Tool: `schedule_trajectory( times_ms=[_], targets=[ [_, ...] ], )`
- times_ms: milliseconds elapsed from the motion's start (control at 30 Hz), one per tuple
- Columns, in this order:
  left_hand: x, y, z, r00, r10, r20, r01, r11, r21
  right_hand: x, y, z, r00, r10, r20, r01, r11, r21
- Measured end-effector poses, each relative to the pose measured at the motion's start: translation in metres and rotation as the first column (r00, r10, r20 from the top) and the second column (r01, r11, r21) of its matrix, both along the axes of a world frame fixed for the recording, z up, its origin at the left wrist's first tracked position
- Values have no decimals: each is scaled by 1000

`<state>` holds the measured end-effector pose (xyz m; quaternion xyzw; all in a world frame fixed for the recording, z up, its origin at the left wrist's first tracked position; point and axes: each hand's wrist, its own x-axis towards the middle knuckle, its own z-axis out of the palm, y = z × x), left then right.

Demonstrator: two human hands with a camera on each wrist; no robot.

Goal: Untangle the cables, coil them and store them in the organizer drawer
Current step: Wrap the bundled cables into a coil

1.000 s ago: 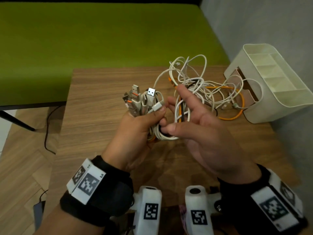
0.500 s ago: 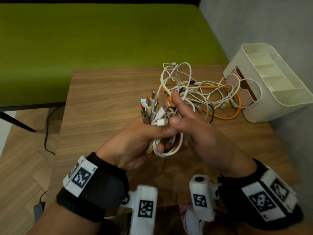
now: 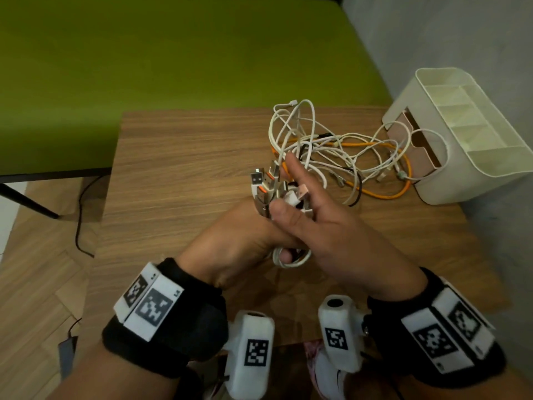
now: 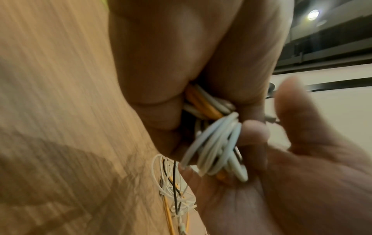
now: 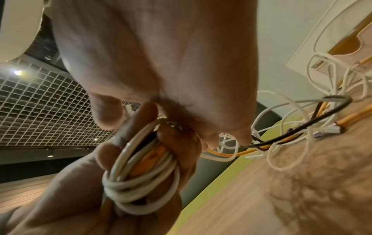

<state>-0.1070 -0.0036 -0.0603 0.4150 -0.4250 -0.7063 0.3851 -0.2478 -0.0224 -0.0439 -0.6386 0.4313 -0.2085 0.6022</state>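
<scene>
My left hand (image 3: pixel 253 229) grips a coiled bundle of white and orange cables (image 3: pixel 266 187), with its USB plugs sticking up above the fist. The coil's lower loops (image 3: pixel 291 259) hang out below the fingers. My right hand (image 3: pixel 305 215) lies against the bundle's right side with its fingers straight and the thumb near the plugs. The wrist views show the same coil (image 4: pixel 215 147) (image 5: pixel 141 174) wrapped in my left fingers. Strands run from the bundle to a loose tangle of white, orange and black cables (image 3: pixel 331 157) on the wooden table (image 3: pixel 178 174). The cream organizer (image 3: pixel 467 134) stands at the far right, with its drawer (image 3: pixel 418 145) open toward the tangle.
A green surface (image 3: pixel 173 53) lies beyond the table's far edge. A grey wall runs along the right, behind the organizer. A black cord and a small grey device (image 3: pixel 67 353) lie on the wooden floor to the left. One white loop hangs over the drawer front.
The bundle in my left hand has come down and to the right. My right hand has moved in against it. The loose tangle has sunk lower onto the table.
</scene>
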Motion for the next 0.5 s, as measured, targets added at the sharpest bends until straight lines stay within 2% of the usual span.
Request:
schedule_trajectory(
  times_ms=[133, 333, 500],
  targets=[
    [3, -3, -2, 997, 7, 72, -4, 999, -41, 3, 1, 0, 1000, 14, -6, -14, 999, -30],
    [9, 0, 5, 996, -10, 91, 21, 993, -117, 6, 1, -3, 987, 14, -163, -40, 987, -157],
    [3, 1, -3, 994, 89, 67, -80, 988, -130, 4, 4, 2, 973, 38, -230, -77, 984, -163]
  ],
)
